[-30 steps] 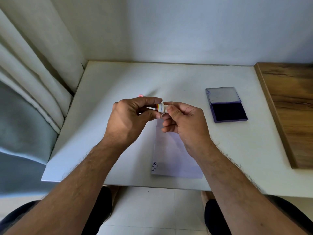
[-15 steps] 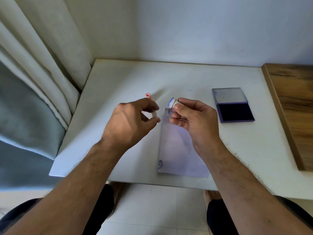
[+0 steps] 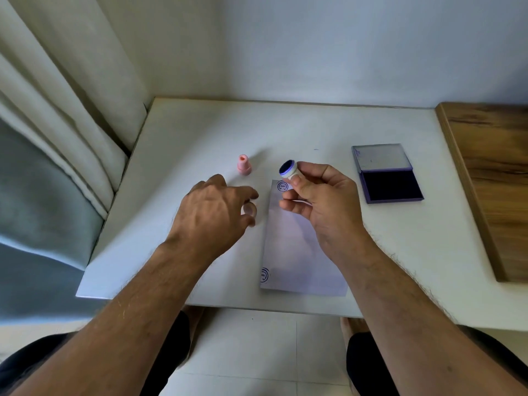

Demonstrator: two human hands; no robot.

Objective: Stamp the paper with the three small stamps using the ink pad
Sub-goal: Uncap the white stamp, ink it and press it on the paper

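My right hand [image 3: 320, 195] holds a small white stamp [image 3: 288, 169] above the top of the paper, its round blue inked face tilted up and away from me. The white paper [image 3: 300, 247] lies on the table and bears two round blue prints, one at its top left corner [image 3: 283, 186] and one at its bottom left corner [image 3: 265, 274]. My left hand [image 3: 214, 215] hovers just left of the paper, thumb and forefinger pinching a small pale cap [image 3: 250, 208]. A pink stamp [image 3: 243, 164] stands upright beyond my left hand. The ink pad [image 3: 391, 184] lies open to the right.
The white table [image 3: 314, 127] meets a wall behind. A wooden board [image 3: 491, 181] adjoins its right edge. Curtains [image 3: 57, 144] hang close along the left edge. My knees show below the table's front edge.
My hands have pulled apart: the left took the cap off and dropped toward the table, the right turned the stamp's inked face up. The pink stamp has come into view.
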